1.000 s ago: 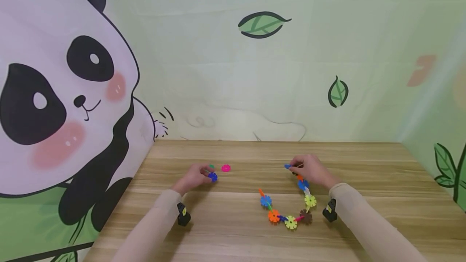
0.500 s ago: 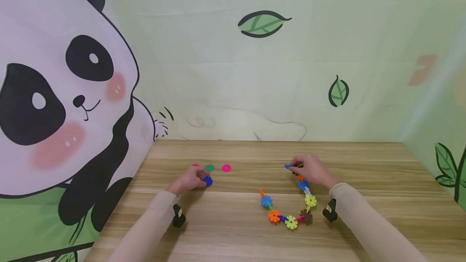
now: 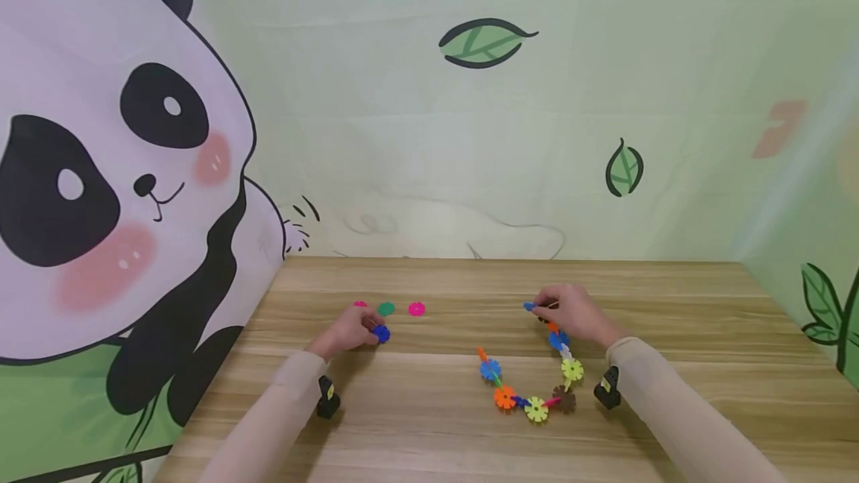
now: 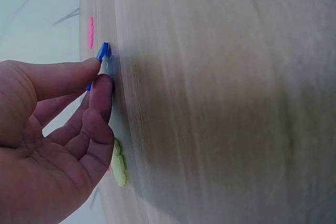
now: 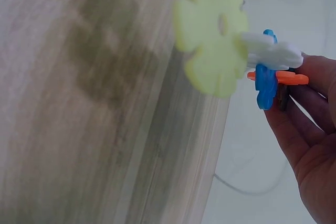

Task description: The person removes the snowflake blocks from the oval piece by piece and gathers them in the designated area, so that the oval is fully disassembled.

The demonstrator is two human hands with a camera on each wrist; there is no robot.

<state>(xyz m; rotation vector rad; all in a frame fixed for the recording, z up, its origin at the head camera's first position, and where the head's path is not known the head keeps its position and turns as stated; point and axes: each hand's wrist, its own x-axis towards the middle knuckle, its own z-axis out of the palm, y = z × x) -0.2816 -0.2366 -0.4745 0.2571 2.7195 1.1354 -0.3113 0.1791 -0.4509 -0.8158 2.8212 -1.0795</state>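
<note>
Left wrist view: bench surface blurred; a yellow-green piece (image 4: 118, 163) sits partly hidden behind the fingers, and a pink one (image 4: 91, 31) shows only edge-on. Right wrist view: near pieces out of focus; whatever lies under the palm is hidden.

Left hand (image 3: 350, 330), grip: thumb and forefinger pinch a blue snowflake disc (image 3: 381, 333) low over the bench (image 3: 429, 438), left of centre. Disc is flat and dark blue with a notched rim. Just beyond it lie a green disc (image 3: 385, 309), a pink disc (image 3: 417, 309) and a pink bit (image 3: 360, 305) half covered by the hand.

Right hand (image 3: 570, 315), grip: fingers curl round the upper end of the chain (image 3: 530, 382). Chain is a U-shaped string of interlocked discs in orange, blue, white, yellow-green and brown, lying on the bench right of centre.
</note>
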